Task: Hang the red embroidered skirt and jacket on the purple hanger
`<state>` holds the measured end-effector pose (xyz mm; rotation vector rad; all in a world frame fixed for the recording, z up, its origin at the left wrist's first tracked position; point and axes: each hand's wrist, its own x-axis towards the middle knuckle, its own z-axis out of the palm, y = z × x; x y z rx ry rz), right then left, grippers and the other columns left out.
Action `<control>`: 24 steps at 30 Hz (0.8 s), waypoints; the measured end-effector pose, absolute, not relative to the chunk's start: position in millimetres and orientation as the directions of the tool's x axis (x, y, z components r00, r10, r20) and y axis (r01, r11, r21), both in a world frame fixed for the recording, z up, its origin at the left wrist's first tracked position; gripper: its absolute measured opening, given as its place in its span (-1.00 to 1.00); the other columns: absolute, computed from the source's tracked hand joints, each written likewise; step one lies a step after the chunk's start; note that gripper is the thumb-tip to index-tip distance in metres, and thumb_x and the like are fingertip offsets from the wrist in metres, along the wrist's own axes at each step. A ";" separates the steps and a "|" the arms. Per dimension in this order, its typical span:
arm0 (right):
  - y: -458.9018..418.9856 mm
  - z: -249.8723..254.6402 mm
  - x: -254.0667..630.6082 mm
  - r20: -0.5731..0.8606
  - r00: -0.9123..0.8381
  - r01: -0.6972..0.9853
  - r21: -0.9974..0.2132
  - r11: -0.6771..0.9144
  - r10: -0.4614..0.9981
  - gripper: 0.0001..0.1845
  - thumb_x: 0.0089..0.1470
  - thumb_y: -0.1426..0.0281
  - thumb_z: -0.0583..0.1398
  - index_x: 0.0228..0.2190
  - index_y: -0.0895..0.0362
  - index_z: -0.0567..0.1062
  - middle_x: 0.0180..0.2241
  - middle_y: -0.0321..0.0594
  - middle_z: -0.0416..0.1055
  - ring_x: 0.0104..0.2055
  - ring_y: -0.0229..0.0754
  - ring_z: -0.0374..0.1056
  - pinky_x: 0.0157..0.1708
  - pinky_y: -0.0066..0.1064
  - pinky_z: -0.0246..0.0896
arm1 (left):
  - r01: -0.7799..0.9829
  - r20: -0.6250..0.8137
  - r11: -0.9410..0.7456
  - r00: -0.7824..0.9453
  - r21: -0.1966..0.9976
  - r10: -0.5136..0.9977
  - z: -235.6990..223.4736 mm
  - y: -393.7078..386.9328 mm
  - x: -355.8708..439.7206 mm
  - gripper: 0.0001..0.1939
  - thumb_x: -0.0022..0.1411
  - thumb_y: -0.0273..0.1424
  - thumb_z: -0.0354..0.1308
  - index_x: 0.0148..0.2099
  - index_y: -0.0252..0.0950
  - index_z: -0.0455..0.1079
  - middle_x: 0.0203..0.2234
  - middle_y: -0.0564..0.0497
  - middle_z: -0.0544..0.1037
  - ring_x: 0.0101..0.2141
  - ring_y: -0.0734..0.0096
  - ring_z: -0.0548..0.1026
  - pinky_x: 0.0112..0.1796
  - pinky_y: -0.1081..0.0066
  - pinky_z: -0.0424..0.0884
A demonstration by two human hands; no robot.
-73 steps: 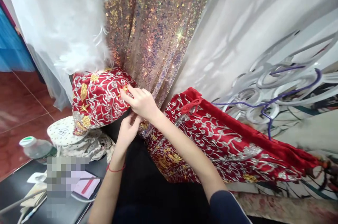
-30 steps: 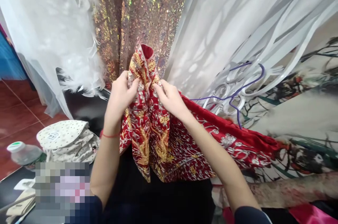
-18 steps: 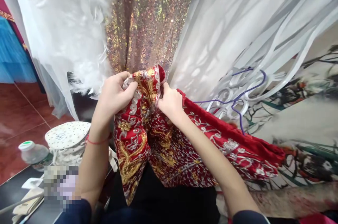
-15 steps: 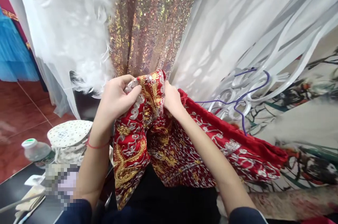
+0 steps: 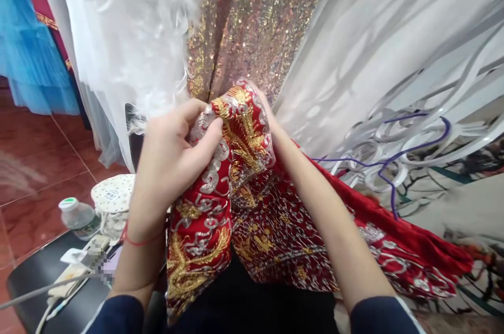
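Note:
A red garment with gold and silver embroidery hangs between my hands and over my lap, its plain red edge stretching off to the right. My left hand is closed on its silver-trimmed border, thumb on top and fingers curled behind. A raised fold with a gold motif stands between the hands. Behind that fold, at its right side, my right hand holds the cloth up from the back; its fingers are hidden. A red string circles my left wrist.
White feathered fabric, a sequinned cloth and white drapes hang ahead. On the right are a purple hanger and white hangers. A black seat at left carries a bottle, a dotted white pouch and cables.
The view has shifted left and the surroundings slide right. The raised fold is higher and turned more toward me. My right hand has gone farther behind the cloth; the left keeps its grip.

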<state>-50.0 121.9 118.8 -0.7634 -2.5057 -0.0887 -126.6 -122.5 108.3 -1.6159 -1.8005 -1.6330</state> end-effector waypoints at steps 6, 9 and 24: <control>156.6 164.0 3.9 0.727 -0.441 0.723 -0.060 0.689 0.527 -0.50 0.27 0.52 -0.12 0.14 0.09 0.35 -0.03 0.01 0.49 0.02 -0.02 0.39 -0.02 -0.23 0.24 | 0.867 0.625 -0.031 -0.334 0.498 0.705 92.2 -62.6 -146.9 -0.73 0.34 -0.28 0.06 -0.05 -0.25 0.50 -0.47 0.04 0.52 -0.46 0.38 0.39 -0.35 0.40 0.26; 165.7 176.3 28.5 0.748 -0.362 0.813 -0.039 0.581 0.557 -0.55 0.31 0.45 -0.13 0.12 0.07 0.35 -0.03 0.09 0.47 0.03 0.08 0.34 -0.07 -0.20 0.22 | 0.870 0.657 0.007 -0.378 0.493 0.653 83.8 -35.9 -139.9 -0.71 0.37 -0.26 0.05 0.01 -0.25 0.47 -0.34 -0.04 0.58 -0.33 0.28 0.46 -0.26 0.34 0.32; 157.5 171.9 53.3 0.701 -0.462 0.720 -0.062 0.691 0.544 -0.61 0.26 0.45 -0.05 0.05 0.05 0.36 -0.21 -0.04 0.53 -0.13 0.04 0.43 -0.09 -0.18 0.27 | 0.903 0.501 0.203 -0.385 0.379 0.775 13.5 36.5 -67.1 -0.56 0.30 -0.16 0.12 -0.04 -0.49 0.34 -0.07 -0.38 0.49 0.02 -0.15 0.43 0.04 0.06 0.32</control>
